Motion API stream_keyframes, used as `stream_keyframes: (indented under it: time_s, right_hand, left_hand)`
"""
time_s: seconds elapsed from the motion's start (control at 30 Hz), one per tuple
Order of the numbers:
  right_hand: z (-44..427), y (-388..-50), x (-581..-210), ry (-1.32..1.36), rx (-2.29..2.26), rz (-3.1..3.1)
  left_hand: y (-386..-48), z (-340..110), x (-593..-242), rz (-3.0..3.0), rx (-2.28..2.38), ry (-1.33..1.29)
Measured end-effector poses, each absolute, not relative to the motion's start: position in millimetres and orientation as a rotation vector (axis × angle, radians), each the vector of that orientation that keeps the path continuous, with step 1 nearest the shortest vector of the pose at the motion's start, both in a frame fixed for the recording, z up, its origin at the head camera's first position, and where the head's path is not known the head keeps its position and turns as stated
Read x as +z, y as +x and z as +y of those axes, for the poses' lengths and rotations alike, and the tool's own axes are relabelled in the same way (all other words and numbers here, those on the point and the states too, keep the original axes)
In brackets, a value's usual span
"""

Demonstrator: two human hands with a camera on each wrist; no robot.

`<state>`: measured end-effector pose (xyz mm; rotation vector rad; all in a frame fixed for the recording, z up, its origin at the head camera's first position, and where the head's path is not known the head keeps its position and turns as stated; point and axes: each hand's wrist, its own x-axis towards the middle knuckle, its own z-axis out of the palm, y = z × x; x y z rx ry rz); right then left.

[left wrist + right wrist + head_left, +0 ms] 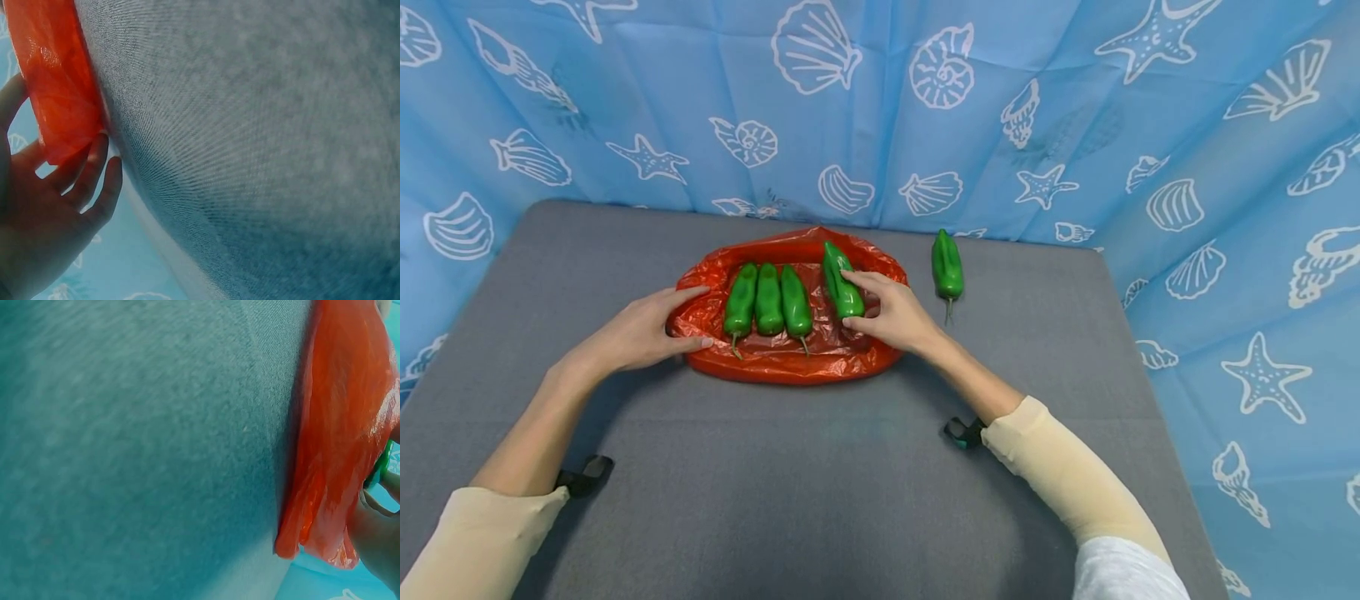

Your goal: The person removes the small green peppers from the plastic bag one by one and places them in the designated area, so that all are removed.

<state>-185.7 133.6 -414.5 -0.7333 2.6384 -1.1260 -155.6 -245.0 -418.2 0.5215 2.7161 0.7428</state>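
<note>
A red plastic bag (760, 367) is spread over a shallow oval shape on the grey table. Inside it, three green peppers lie side by side: a left one (741, 300), a middle one (768, 300) and a right one (796, 302), stems toward me. My right hand (895, 312) holds another green pepper (842, 282) between thumb and fingers over the right part of the bag. At the bag's left end my left hand (643, 329) rests with thumb and fingers spread against its rim. In the left wrist view, fingers (94, 169) touch the red plastic.
One more green pepper (948, 265) lies on the grey table (850, 483), right of the bag. A blue curtain (880, 108) with white shell prints hangs behind the table and along its sides. Dark wrist bands (962, 433) sit at both wrists.
</note>
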Motion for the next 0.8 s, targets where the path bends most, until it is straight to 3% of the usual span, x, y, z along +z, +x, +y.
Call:
stream_keyframes:
  time_s: [0.8]
  right_hand:
    - [179.9,-183.7,-398.2,-0.590,-1.347,2.652]
  left_hand:
    - [-155.3,-246.3,-415.5,2.689,0.751,0.529]
